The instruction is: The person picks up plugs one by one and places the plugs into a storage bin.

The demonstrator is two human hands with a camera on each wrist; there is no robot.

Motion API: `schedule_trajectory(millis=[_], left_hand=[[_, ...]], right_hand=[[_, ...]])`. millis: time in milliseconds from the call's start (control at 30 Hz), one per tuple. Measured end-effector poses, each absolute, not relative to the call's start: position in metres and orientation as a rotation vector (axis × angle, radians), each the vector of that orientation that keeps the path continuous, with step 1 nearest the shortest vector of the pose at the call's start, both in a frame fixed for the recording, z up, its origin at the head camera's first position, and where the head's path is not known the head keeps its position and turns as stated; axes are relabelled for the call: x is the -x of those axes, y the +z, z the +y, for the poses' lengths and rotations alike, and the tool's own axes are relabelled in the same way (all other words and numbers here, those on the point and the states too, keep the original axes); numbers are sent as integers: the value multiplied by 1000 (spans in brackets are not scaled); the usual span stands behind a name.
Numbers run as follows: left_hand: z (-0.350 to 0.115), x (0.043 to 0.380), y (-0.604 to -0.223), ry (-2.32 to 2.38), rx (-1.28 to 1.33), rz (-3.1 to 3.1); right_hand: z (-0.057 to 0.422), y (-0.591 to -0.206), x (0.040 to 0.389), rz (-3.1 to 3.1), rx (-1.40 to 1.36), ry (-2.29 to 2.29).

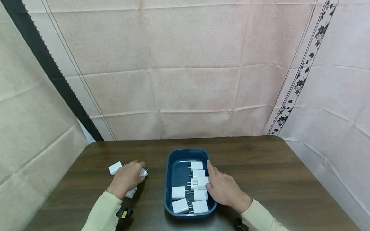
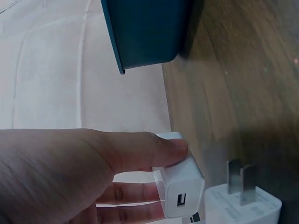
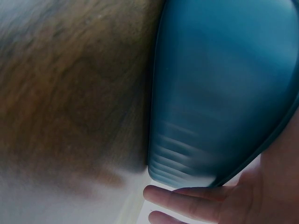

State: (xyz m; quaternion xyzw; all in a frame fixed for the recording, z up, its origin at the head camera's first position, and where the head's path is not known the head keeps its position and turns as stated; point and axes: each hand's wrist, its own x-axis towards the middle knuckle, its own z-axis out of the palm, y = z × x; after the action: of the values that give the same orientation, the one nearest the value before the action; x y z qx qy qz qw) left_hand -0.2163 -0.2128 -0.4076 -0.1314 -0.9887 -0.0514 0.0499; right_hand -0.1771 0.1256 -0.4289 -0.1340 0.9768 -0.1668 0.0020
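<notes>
The left hand (image 1: 127, 178) pinches a white plug (image 2: 180, 189) left of the blue tray (image 1: 170, 166); the right hand (image 1: 224, 189), fingers straight, rests on the tray's plugs (image 1: 199, 184); a loose pinch might drop it.

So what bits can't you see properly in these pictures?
- Head view: the left hand covers most of the small white plastic plug charger it grips.
- Head view: the right hand hides the right rim of the dark blue plastic tray.
- Right wrist view: the tray's outside wall is blurred, and its contents are out of sight.
- Left wrist view: a second white charger is cut off by the bottom edge.
</notes>
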Motion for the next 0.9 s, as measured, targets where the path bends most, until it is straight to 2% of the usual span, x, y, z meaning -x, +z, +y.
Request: schedule_trajectory(millis=[900], left_hand=[[-190, 202, -386, -153, 483, -2925]], right_hand=[[126, -430, 178, 3069, 427, -534]])
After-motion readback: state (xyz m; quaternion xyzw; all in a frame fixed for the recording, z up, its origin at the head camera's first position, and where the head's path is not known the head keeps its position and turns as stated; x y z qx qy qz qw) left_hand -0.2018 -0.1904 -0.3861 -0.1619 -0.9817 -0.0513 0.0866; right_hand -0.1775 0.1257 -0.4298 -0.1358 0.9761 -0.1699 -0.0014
